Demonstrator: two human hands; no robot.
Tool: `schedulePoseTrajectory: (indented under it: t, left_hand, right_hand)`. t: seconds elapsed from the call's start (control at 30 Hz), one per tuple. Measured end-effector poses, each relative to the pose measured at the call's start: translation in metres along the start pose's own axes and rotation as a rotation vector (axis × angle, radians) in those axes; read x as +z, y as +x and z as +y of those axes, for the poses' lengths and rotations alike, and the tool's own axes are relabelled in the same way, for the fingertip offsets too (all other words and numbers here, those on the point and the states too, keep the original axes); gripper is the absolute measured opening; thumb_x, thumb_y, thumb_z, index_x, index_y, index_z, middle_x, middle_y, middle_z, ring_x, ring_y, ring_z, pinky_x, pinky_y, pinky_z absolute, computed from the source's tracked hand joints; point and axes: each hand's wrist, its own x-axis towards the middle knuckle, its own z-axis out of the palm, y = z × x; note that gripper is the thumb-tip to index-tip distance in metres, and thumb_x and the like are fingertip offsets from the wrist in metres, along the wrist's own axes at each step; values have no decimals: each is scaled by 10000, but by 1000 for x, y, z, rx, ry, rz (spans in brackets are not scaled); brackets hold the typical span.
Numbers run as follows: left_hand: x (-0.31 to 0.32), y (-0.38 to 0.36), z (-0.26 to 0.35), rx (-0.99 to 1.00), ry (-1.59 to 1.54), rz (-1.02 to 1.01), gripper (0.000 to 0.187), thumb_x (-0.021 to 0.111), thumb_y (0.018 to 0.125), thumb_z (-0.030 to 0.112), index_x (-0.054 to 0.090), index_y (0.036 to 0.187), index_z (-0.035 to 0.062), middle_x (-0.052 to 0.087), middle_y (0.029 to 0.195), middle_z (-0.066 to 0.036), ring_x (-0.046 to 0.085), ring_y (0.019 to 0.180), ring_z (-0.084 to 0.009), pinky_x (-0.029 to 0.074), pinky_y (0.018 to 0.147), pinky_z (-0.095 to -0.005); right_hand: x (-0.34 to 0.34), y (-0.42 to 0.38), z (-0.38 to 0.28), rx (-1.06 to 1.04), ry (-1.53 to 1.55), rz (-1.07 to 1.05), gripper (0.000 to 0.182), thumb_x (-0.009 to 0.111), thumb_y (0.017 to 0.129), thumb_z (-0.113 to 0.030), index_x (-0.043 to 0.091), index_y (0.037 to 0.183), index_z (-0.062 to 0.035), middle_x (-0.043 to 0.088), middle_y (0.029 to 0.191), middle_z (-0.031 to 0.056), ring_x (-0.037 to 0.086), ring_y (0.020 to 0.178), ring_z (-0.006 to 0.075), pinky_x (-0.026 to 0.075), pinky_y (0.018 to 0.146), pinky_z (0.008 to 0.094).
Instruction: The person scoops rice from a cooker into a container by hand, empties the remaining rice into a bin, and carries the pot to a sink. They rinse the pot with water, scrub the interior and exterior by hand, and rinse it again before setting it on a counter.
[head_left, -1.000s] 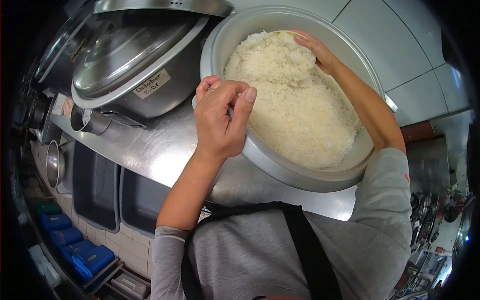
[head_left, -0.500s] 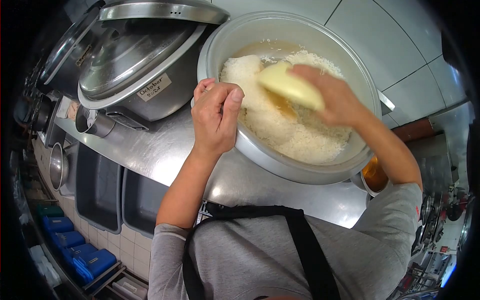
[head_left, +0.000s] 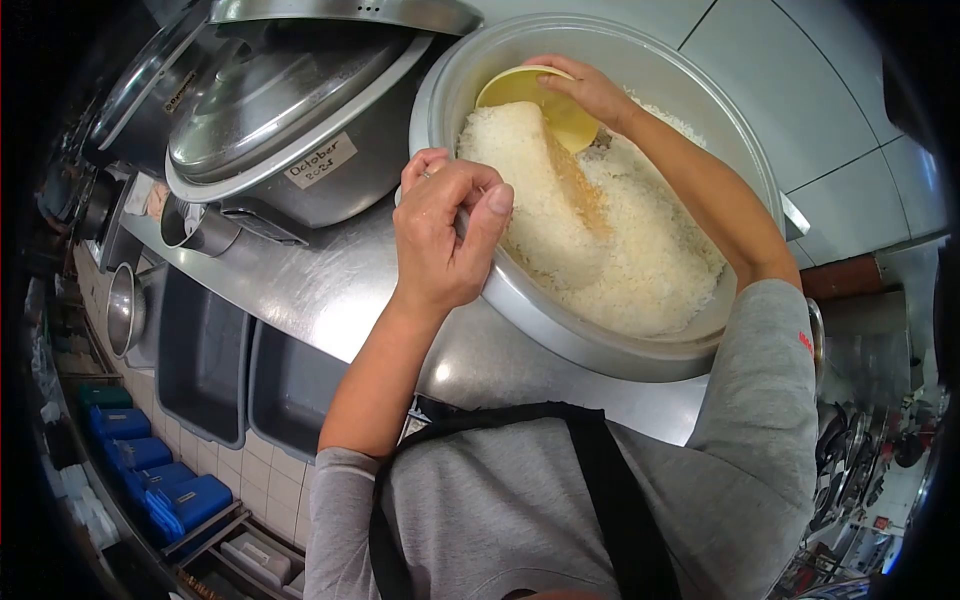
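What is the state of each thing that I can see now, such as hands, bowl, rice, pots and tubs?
Left hand: fingers curled on the large pot's rim
Right hand: gripping the yellow bowl
Yellow bowl: tilted, touching the rice
Rice: heaped unevenly, partly browned
Large pot: uncovered, holding rice
Pot labelled October: lid on
Grey tubs: open, side by side

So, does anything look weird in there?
One thing: the white rice in the large round silver pot has a golden-brown patch, just by the round yellow bowl in the right hand. It looks odd because the rice around it is pale.
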Motion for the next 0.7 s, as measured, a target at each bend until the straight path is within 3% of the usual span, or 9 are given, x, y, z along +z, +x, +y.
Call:
schedulePoseTrajectory:
  t: [0.07,0.17,0.4,0.47,0.57,0.67,0.7]
  left_hand:
    - [0,2,0,-9,-1,4,184,564,824,196,576,701,61,494,559,-3,451,524,-143,353,854,-365]
    - [1,3,1,54,36,9,191,541,822,173,567,675,54,477,548,-14,432,519,-165,358,823,-367]
    - [2,1,1,47,29,9,210,518,823,157,556,651,42,453,547,-38,413,528,-195,360,805,-365]
    - [2,0,0,42,36,14,215,512,830,157,555,656,39,448,546,-44,415,532,-202,363,808,-367]
    - [4,-1,-1,50,13,44,225,505,840,157,553,659,33,445,548,-52,413,535,-209,368,816,-371]
    - [2,-1,-4,50,8,36,235,495,852,160,552,666,29,466,561,-59,448,551,-214,384,809,-366]
    - [2,-2,-5,47,9,37,235,495,852,160,552,666,29,466,561,-59,448,551,-214,384,809,-366]
  right_hand:
    - [-5,4,10,73,286,-22,375,502,894,-283,499,1229,-115,564,1115,36,541,1009,145,432,885,280]
    - [-9,8,13,201,514,-142,411,508,898,-328,498,1229,-83,573,1108,55,548,1004,141,441,873,279]
    - [-2,8,22,291,618,-184,459,537,878,-378,505,1219,-72,582,1111,75,566,991,140,457,852,267]
    - [6,3,21,371,723,-203,389,533,883,-335,538,1171,-73,588,1112,51,584,954,142,483,804,272]
    - [24,-1,23,379,911,-285,389,528,887,-337,550,1154,-54,595,1110,64,582,967,149,481,818,278]
    - [6,-14,-28,367,902,-356,439,541,877,-333,522,1186,-22,566,1165,109,559,1032,165,448,894,294]
    - [-2,-15,-44,168,845,-428,431,544,868,-306,525,1194,-23,567,1167,107,556,1040,165,447,897,294]
